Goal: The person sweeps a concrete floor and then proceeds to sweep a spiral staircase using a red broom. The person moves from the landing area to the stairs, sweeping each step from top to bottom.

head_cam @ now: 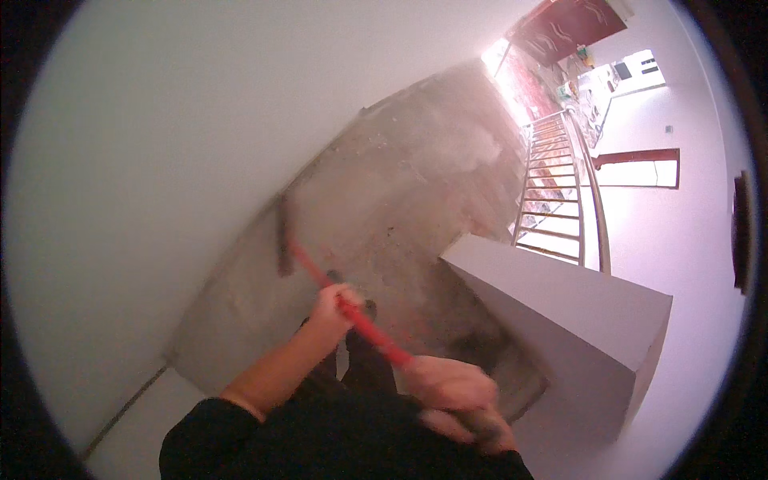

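A long-handled broom or floor scraper, its red handle slanting across the view, is gripped by both hands. My left hand wraps the handle at mid-length, nearer the head. Close to my body, my right hand closes around the upper end. The dark, narrow head is blurred and rests near the foot of the white wall; whether it has bristles I cannot tell. Under it lies a dusty concrete floor. My feet show partly beneath the handle.
On the right stands a white half-height wall, with a metal railing running on from its far end. Beyond are a bucket, a dark red door or panel and a window opening. Bright light enters there.
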A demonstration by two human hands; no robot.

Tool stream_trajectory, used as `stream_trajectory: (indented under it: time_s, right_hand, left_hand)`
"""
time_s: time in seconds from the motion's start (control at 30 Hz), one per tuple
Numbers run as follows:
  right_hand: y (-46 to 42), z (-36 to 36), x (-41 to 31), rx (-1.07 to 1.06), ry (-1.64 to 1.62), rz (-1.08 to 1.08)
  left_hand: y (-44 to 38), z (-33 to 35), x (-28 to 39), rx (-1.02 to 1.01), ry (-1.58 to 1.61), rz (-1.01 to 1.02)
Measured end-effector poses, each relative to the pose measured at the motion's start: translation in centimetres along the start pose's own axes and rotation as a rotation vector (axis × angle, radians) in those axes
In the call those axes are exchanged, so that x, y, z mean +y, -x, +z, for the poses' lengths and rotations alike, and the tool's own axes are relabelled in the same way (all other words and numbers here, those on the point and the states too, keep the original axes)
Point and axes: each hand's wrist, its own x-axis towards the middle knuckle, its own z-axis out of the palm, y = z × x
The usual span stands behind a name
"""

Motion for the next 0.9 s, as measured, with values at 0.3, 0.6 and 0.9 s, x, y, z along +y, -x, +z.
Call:
stream_trajectory:
  time_s: [0.3, 0.6, 0.9]
  right_hand:
    - [-3.2, 10.1, 17.2, -0.100, -0.361, 0.222]
    - [-3.1, 0.5, 9.4, 0.436, -0.199, 0.012]
    - [-4.5, 2.4, 5.2, 0.620, 0.168, -0.075]
  left_hand:
    - [2.3, -16.3, 9.4, 0.492, -0.543, 0.283]
    - [-10.5, 1.6, 3.5, 0.315, -0.497, 0.000]
    - [-15.5, 10.3, 2.0, 0.024, -0.318, -0.112]
